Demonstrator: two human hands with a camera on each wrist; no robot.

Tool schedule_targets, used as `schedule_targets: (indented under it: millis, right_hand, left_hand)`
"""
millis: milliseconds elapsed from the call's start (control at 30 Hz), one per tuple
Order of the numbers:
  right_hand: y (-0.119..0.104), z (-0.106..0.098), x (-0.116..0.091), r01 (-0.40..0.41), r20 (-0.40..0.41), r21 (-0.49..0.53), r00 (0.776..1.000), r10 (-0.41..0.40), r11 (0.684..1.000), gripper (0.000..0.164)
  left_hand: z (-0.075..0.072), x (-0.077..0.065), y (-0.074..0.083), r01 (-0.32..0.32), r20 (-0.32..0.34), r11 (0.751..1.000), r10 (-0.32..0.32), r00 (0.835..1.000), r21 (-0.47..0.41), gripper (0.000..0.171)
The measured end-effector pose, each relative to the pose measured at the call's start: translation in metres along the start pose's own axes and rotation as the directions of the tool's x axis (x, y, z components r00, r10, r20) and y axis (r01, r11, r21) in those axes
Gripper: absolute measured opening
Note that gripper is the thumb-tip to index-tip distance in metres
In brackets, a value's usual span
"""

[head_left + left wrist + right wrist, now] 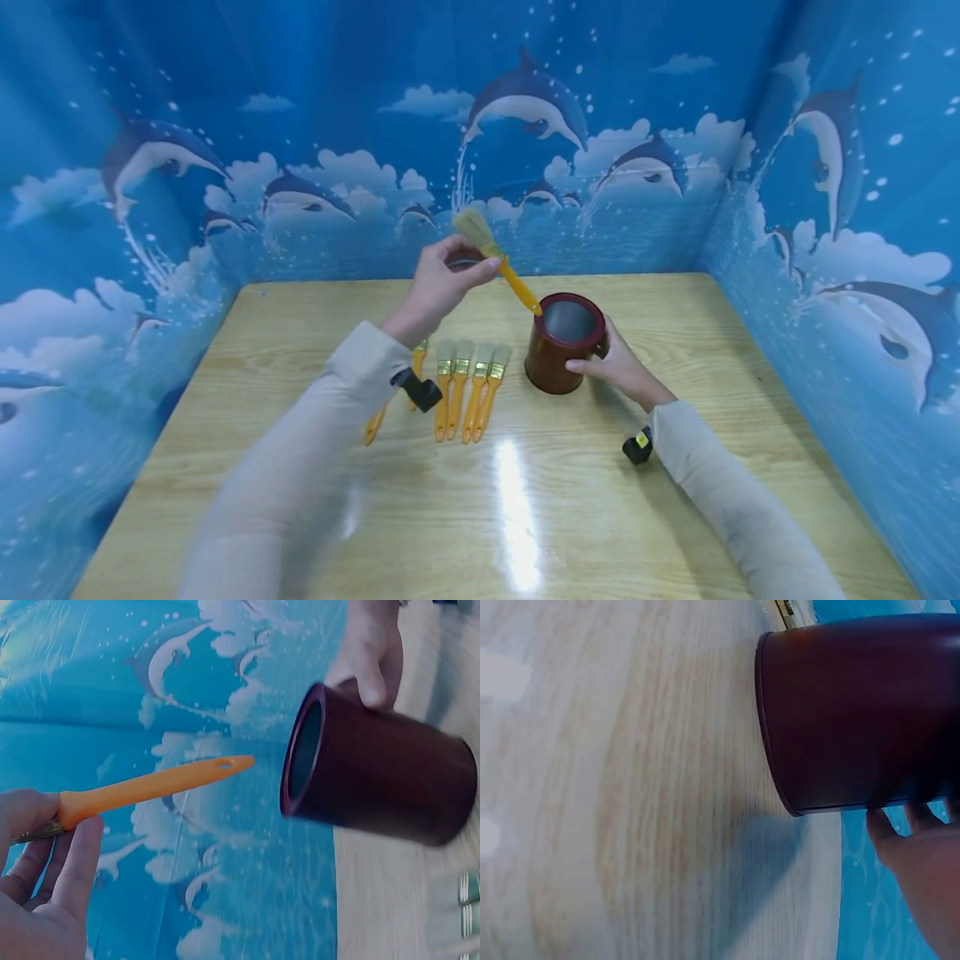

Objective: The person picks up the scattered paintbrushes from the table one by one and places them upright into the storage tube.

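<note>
My left hand (pixel 442 287) pinches a paintbrush (pixel 517 283) near its metal band, bristles up and the orange handle pointing down to the right. The handle's end is by the rim of a dark red-brown cylindrical container (pixel 551 367). In the left wrist view that handle (pixel 157 787) points towards the container's opening (pixel 306 750), with a gap between them. My right hand (pixel 618 367) holds the container from its right side, thumb on the near wall. Only part of that hand (pixel 922 862) shows in the right wrist view, at the container's side.
Several paintbrushes (pixel 457 400) with orange handles lie side by side on the wooden table (pixel 600 517), left of the container. Others lie partly hidden under my left wrist. A blue dolphin-print curtain (pixel 337 83) stands behind the table and along both sides.
</note>
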State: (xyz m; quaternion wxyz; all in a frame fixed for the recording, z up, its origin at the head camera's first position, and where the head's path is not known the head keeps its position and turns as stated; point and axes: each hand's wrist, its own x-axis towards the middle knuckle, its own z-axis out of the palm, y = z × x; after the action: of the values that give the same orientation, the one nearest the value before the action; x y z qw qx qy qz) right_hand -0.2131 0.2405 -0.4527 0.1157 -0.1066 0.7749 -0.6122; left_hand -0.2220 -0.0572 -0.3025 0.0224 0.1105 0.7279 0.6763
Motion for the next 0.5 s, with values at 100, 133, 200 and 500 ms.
schedule_targets:
  millis: [100,133,200,500]
  right_hand:
    - [0.0,-0.001,0.002,0.0,0.002,0.003,1.0,0.0,1.0,0.096]
    - [0.0,-0.002,0.002,0.0,0.003,0.005,1.0,0.0,1.0,0.096]
    - [-0.001,-0.002,0.003,-0.002,0.004,0.008,1.0,0.002,1.0,0.096]
    - [-0.009,-0.001,0.002,-0.01,0.009,0.003,1.0,0.01,1.0,0.095]
  left_hand:
    - [0.015,0.005,-0.001,-0.021,-0.008,0.999,0.021,1.0,0.036,0.028]
    - [0.02,0.007,-0.002,-0.029,-0.014,0.998,0.03,0.999,0.052,0.028]
    - [0.028,0.01,-0.004,-0.044,-0.021,0.996,0.046,0.999,0.082,0.027]
    - [0.062,0.012,-0.027,-0.092,0.04,0.961,0.084,0.996,0.261,0.025]
